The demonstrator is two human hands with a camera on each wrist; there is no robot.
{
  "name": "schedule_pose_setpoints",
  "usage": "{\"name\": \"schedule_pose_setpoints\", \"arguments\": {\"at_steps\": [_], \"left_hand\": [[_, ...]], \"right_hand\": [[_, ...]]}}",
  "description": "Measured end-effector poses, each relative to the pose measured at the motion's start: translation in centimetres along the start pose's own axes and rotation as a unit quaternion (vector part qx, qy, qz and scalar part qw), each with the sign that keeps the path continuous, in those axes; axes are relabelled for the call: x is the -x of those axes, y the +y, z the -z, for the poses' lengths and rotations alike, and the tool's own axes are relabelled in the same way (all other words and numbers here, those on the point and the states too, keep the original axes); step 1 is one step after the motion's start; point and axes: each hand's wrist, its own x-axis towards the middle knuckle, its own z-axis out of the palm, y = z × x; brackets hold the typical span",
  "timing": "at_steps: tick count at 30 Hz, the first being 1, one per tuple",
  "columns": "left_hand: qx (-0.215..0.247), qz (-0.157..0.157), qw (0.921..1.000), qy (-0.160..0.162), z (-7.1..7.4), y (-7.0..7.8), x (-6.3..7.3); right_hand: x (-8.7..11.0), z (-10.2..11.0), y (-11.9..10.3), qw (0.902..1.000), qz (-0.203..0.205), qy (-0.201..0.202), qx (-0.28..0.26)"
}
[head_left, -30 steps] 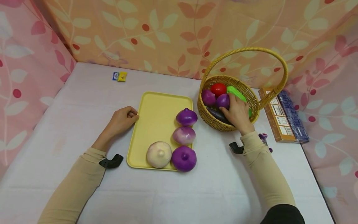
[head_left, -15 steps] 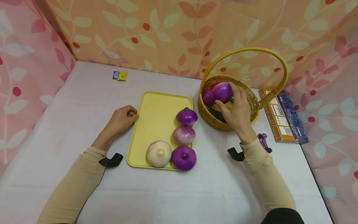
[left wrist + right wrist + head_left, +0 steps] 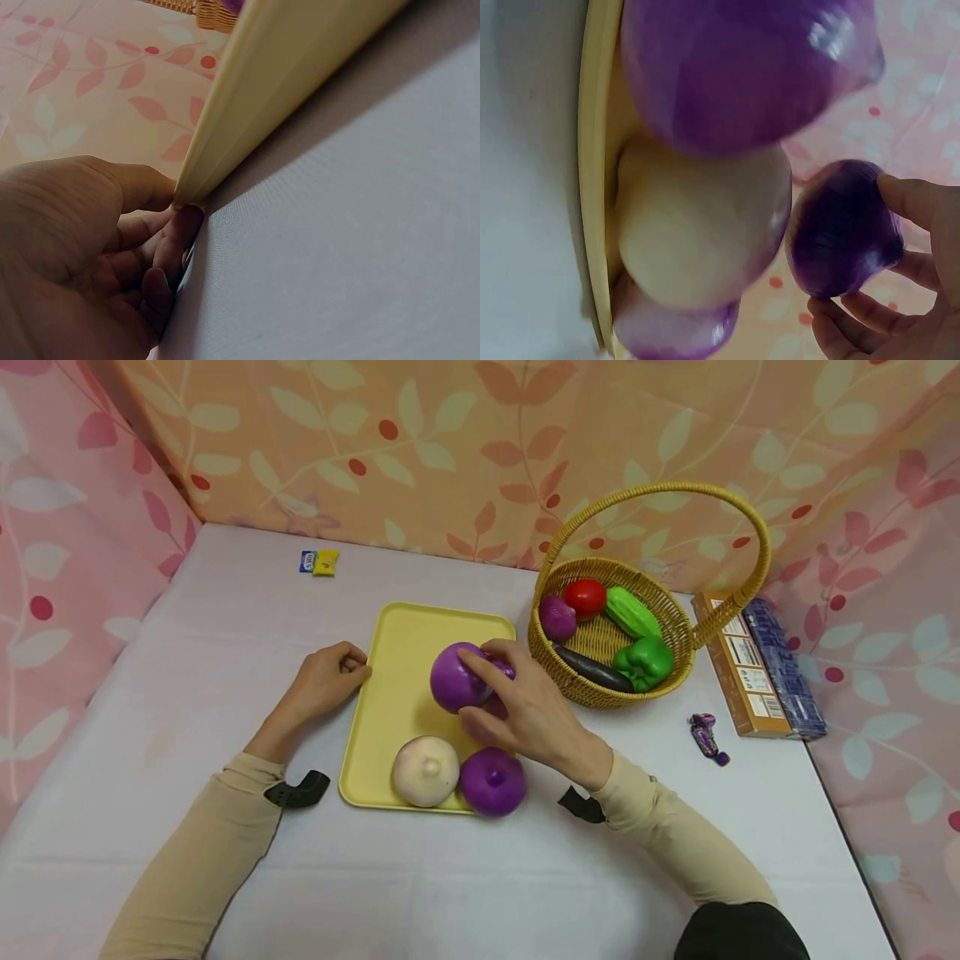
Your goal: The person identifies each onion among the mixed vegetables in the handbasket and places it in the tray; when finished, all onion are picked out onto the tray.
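Note:
My right hand [image 3: 536, 710] holds a purple onion [image 3: 453, 678] above the yellow tray [image 3: 405, 631]. In the right wrist view, thumb and fingertips grip that onion [image 3: 840, 229] at its sides, beside a pale onion [image 3: 697, 225]. On the tray's front part sit the pale onion [image 3: 425, 772] and another purple onion [image 3: 492, 782], side by side. Two more purplish onions along the tray's right side are mostly hidden behind my right hand. My left hand [image 3: 326, 678] pinches the tray's left rim; in the left wrist view, thumb and fingers meet at the tray edge [image 3: 214, 161].
A wicker basket [image 3: 684, 647] with a tall handle stands back right, holding a smaller purple onion [image 3: 558, 618], tomato [image 3: 585, 599], green ridged gourd [image 3: 632, 612], green pepper [image 3: 643, 663] and eggplant [image 3: 592, 669]. Boxes [image 3: 750, 672], a wrapped candy [image 3: 707, 737] and small packets [image 3: 325, 562] lie around.
My right hand has lifted the purple onion out of the basket and carried it left over the tray. The left hand stays at the tray's rim.

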Motion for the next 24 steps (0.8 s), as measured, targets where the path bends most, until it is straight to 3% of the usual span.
{"name": "schedule_pose_setpoints", "arguments": {"at_steps": [11,24], "left_hand": [[0.000,0.006,1.0000,-0.004,-0.1,0.0,-0.1],[-0.001,0.004,1.0000,0.002,-0.1,-0.1,-0.1]], "right_hand": [[-0.2,-2.9,-0.9,0.9963,0.030,-0.078,0.019],[-0.4,-4.1,-1.0,0.9908,0.029,-0.124,0.047]]}}
